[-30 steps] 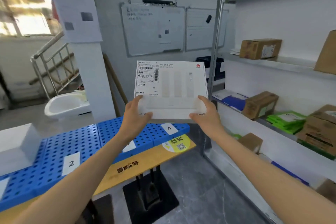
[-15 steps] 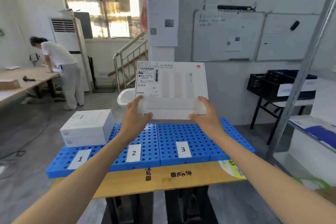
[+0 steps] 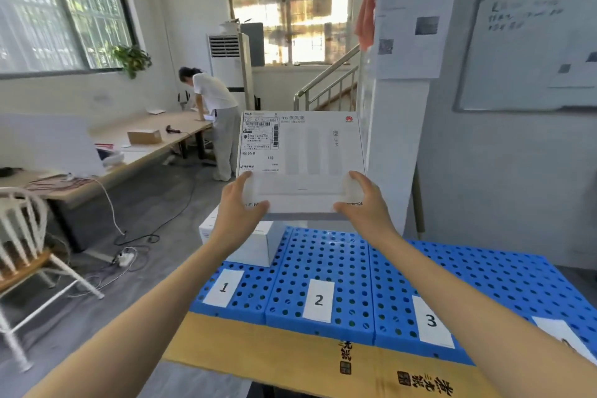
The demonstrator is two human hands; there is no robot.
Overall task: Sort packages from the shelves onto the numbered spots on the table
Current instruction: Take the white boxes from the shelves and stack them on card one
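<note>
Package (image 3: 303,155) lower corners gripped, above table (image 3: 274,349)

Bare left forearm (image 3: 155,310) from lower left of the frame, bare right forearm (image 3: 468,294) from lower right, bare left hand (image 3: 240,213), bare right hand (image 3: 366,207), sleeves out of view.

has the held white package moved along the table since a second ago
Yes. The white package went left along the table: it hung above label 4 then, and now hangs beyond label 2.
</note>
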